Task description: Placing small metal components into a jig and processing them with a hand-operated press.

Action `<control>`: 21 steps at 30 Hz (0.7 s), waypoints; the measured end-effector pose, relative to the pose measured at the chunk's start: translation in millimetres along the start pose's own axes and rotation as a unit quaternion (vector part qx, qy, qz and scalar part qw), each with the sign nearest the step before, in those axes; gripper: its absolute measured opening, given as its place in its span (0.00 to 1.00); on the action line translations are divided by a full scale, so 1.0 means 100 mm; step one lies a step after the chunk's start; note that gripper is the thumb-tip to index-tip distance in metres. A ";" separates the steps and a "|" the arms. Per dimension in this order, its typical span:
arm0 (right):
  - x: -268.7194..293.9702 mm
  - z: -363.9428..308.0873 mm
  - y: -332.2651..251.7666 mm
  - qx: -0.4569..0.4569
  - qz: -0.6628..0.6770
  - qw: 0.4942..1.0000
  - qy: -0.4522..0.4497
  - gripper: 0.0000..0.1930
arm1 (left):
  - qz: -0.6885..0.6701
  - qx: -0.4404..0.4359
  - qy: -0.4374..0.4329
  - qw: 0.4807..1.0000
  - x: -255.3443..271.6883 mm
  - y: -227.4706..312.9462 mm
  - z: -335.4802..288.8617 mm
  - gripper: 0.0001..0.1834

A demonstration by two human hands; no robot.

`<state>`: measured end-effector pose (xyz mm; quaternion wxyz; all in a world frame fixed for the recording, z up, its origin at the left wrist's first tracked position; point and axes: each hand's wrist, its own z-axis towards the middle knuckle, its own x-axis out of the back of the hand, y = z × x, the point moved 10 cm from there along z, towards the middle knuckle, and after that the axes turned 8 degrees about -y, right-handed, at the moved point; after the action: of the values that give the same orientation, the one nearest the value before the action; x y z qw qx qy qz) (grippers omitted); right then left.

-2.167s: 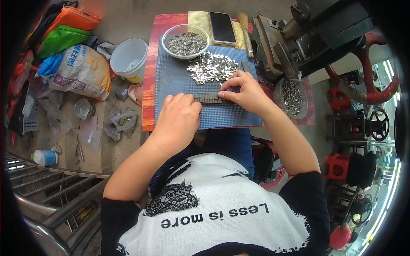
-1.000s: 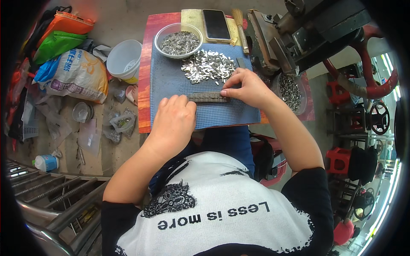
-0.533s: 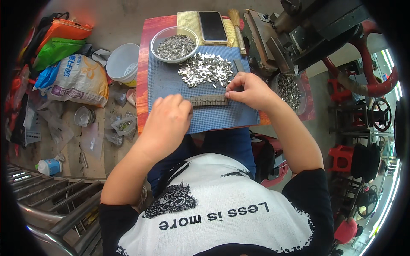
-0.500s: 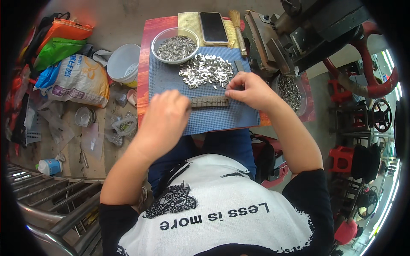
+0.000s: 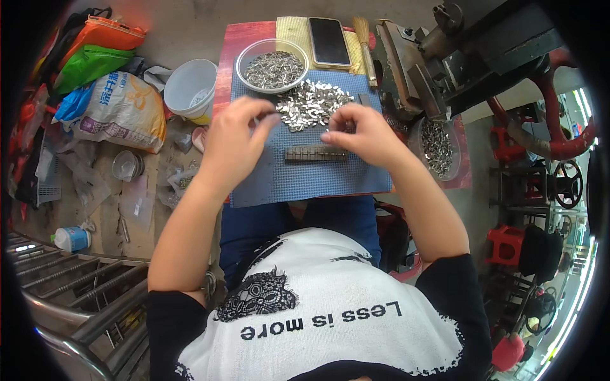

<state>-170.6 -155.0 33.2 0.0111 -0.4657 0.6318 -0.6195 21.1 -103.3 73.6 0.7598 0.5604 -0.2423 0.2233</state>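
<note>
A slotted metal bar point(image 5: 316, 153) lies crosswise on the blue ribbed mat point(image 5: 254, 184), with neither hand touching it. Behind it is a loose pile of small shiny metal pieces point(image 5: 308, 105). My left hand point(image 5: 236, 140) hovers at the pile's left edge, its thumb and curved fingers a little apart. My right hand point(image 5: 365, 136) is at the pile's right front edge, above the bar's right end. Its fingers are curled toward the thumb; whatever is between them is too small to make out. A clear round bowl point(image 5: 272, 66) behind the pile holds many thin metal pieces.
A phone point(image 5: 329, 42) and a brush point(image 5: 365, 51) lie at the back of the table. A dark metal machine point(image 5: 438, 70) stands at the right, beside a clear tub of metal parts point(image 5: 437, 149). On the left are a white bucket point(image 5: 190, 89) and a stuffed sack point(image 5: 124, 111).
My left hand has moved up and away from the bar's left end to the pile. My right hand has shifted slightly left and toward me. The whole bar now shows.
</note>
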 end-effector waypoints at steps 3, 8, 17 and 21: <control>-0.09 -0.14 0.11 0.023 -0.044 0.999 0.023 0.13 | -0.022 0.039 -0.033 0.998 -0.16 -0.10 -0.24 0.10; -0.01 -0.23 -0.05 0.053 -0.059 0.995 0.058 0.10 | -0.032 0.037 -0.024 0.999 -0.27 -0.10 -0.34 0.09; 0.50 -0.61 0.32 -0.057 -0.280 0.910 0.301 0.19 | -0.032 0.027 0.034 0.999 -0.31 -0.07 -0.43 0.07; 0.54 -0.63 0.35 -0.050 -0.190 0.930 0.310 0.15 | -0.014 0.020 0.060 0.998 -0.29 -0.07 -0.48 0.07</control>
<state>-258.4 -145.9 50.0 -0.3269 -0.3617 0.5338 -0.6909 8.0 -61.3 38.3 0.7646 0.5648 -0.1840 0.2502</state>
